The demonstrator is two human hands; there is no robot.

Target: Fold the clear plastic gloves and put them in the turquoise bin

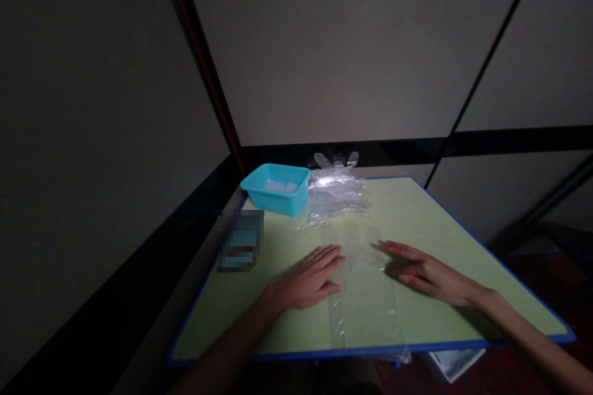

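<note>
A clear plastic bag lies flat on the pale green table, its lower end hanging over the front edge. My left hand rests palm down at the bag's left side, fingers spread and pointing right. On the bag's right side is my right hand, its fingers apart and their tips close to the bag's upper part; nothing is in its grasp. Behind the bag lies a crumpled pile of clear plastic.
A turquoise basket with whitish contents stands at the table's back left. In front of it, a blurred-out item lies near the left edge. The table has a blue rim and meets a wall. A white box is below the front edge.
</note>
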